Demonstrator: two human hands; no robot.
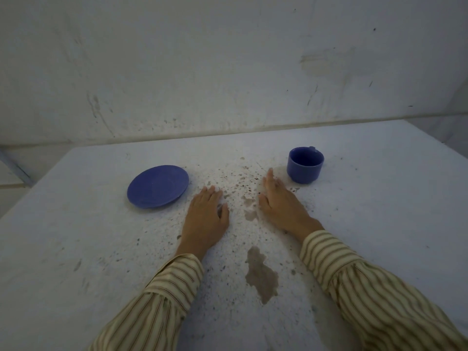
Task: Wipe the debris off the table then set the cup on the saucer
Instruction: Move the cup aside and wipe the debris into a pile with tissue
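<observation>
Presently, the table (76, 224), a pale chipped surface, fills the lower view, with a scuffed wall (228, 59) behind it at 12 o'clock. Debris (238, 181), a spread of fine dark specks and crumbs, lies at the centre and trails toward 6 o'clock, among patches where the coating has flaked away.

Both striped sleeves enter from 6 o'clock. The left hand (206, 219) rests flat, palm down, fingers extended, holding nothing, just right of the saucer. The right hand (281, 203) lies likewise flat and empty, fingertips reaching toward 11 o'clock, close beside the cup but apart from it. The debris sits between the two hands.

The saucer (158, 186), blue, lies at 10 o'clock, right way up and bare. The cup (305, 164), blue, stands upright at 1 o'clock, mouth upward, long axis vertical; its handle appears to point away toward the wall, only a sliver showing.

Assessment: wiping is not finished; the cup is not yet placed. The cup looks glazed ceramic: rigid, light, smooth, breakable if dropped. Grasp around the wall or by the rear handle. The debris is loose and will scatter easily.
</observation>
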